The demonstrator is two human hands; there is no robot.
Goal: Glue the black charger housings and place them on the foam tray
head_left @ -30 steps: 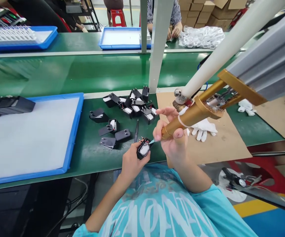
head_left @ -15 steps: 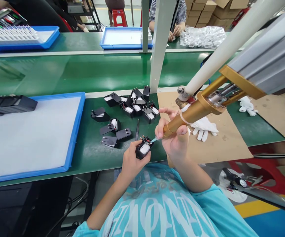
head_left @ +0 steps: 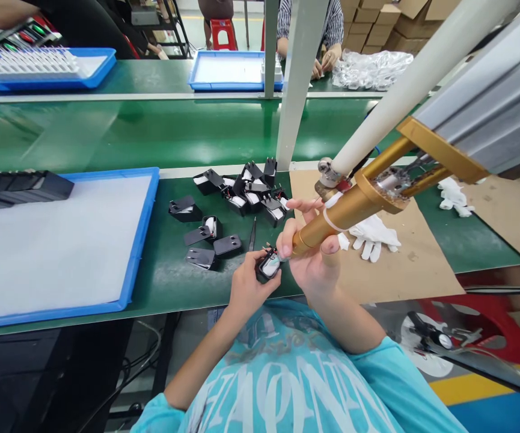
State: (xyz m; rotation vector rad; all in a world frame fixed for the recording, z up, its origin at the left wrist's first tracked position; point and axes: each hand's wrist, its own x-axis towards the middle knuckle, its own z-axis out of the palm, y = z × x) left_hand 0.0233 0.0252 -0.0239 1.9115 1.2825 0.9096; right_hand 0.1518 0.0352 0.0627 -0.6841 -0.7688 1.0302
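Between the fingers of my left hand [head_left: 251,284] is an open black power adapter housing [head_left: 269,269] with a white block and small wires inside. My right hand [head_left: 312,258] is wrapped around the lower end of a gold glue dispenser [head_left: 332,221], which slants down from the upper right. Its pale nozzle [head_left: 283,258] meets the right side of the housing; the exact tip is hard to make out. Just beyond my left hand lie dark tweezers [head_left: 252,233]. Loose adapter housings [head_left: 228,245] and separate pronged covers surround them, with a heap of open housings [head_left: 253,187] farther back.
A blue-rimmed tray [head_left: 145,231] on the left holds a row of black adapters [head_left: 38,186]. White gloves [head_left: 374,234] lie on brown cardboard [head_left: 415,264] at right. A white post [head_left: 294,90] rises behind the heap. Across the bench, a person's hands [head_left: 324,63] are near plastic bags [head_left: 370,67].
The dispenser's lower end has shifted slightly left and down, closer to the housing. My left hand and the housing have moved slightly right in view.
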